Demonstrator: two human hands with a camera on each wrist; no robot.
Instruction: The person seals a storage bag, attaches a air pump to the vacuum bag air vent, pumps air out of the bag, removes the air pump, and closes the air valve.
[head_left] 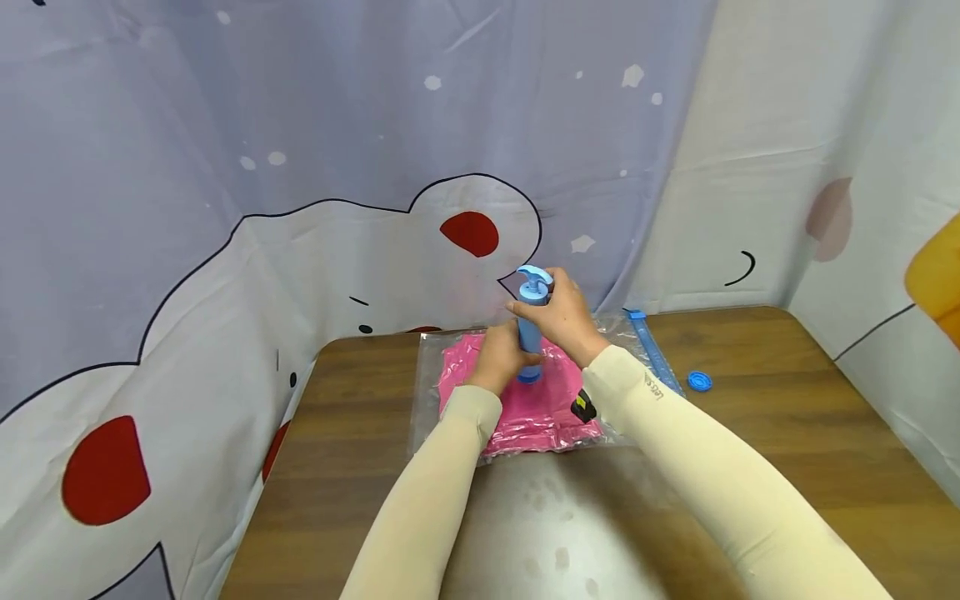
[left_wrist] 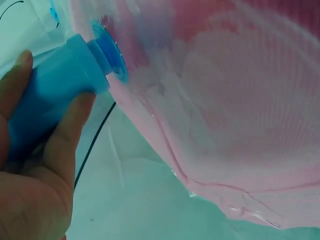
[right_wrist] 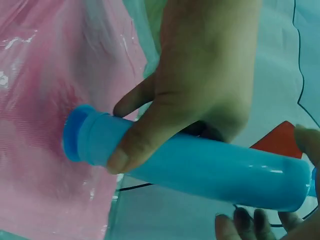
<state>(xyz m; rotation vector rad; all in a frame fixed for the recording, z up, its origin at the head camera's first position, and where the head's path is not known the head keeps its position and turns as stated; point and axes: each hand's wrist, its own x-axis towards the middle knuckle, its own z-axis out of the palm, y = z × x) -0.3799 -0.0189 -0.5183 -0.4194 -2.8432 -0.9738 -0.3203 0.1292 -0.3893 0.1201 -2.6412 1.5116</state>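
A blue hand pump (head_left: 530,335) stands upright on a clear plastic bag (head_left: 426,379) with pink folded fabric (head_left: 517,410) inside. Around the lower part of the pump's barrel, my left hand (head_left: 499,357) holds on, thumb and fingers on either side. My right hand (head_left: 566,321) is at the top of the pump, just by its light blue handle (head_left: 535,274), with its fingers curled about the upper end. In the right wrist view the pump's flared base (right_wrist: 75,134) meets the pink bag; part of the right hand is cut off at the frame's edge.
A blue zip strip (head_left: 656,357) runs along the bag's right side. Right of it, a round blue cap (head_left: 700,381) lies on the wooden table (head_left: 787,400). A small black object (head_left: 582,406) shows beside the right sleeve. Printed curtain (head_left: 337,267) hangs behind the table.
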